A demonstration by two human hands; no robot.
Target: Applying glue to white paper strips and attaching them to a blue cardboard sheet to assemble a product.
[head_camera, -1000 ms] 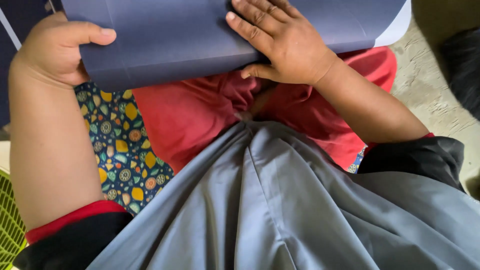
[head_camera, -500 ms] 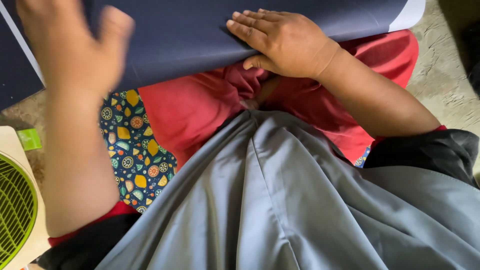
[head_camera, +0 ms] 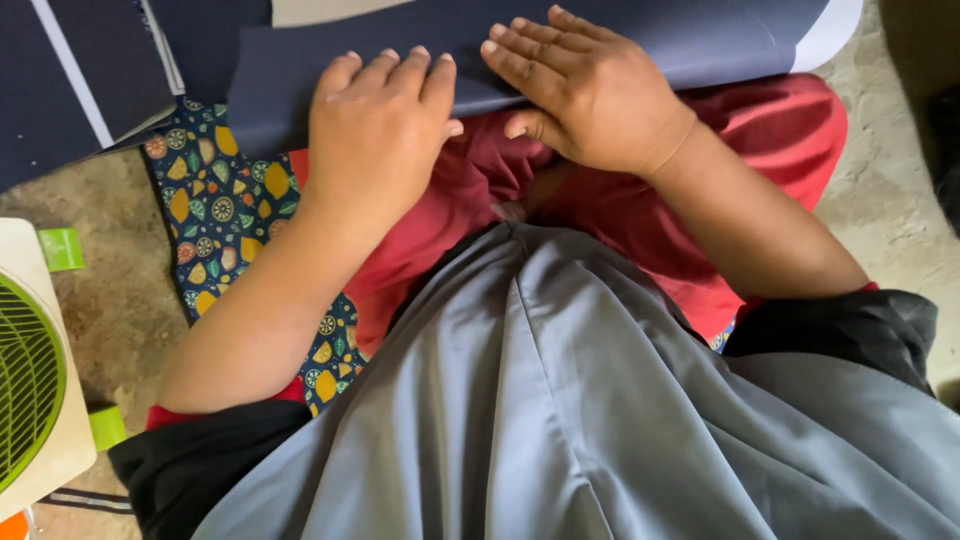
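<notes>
A large dark blue paper sheet [head_camera: 690,35] lies folded across my lap, over red trousers [head_camera: 420,230]. My left hand [head_camera: 375,130] rests palm down on the sheet's near folded edge, fingers together and flat. My right hand [head_camera: 585,90] presses flat on the same sheet just to the right, fingers spread slightly, thumb tucked under the edge. Both hands lie side by side, almost touching. A white underside shows at the sheet's far right corner [head_camera: 835,30].
More dark blue sheets [head_camera: 80,80] lie on the floor at upper left. A patterned cushion [head_camera: 215,200] sits under my left leg. A green and cream fan [head_camera: 30,380] stands at the left edge. Bare concrete floor [head_camera: 890,180] lies to the right.
My left hand let go of the sheet's left edge, swung right and came down flat on the fold next to my right hand. The right hand stayed pressed on the sheet.
</notes>
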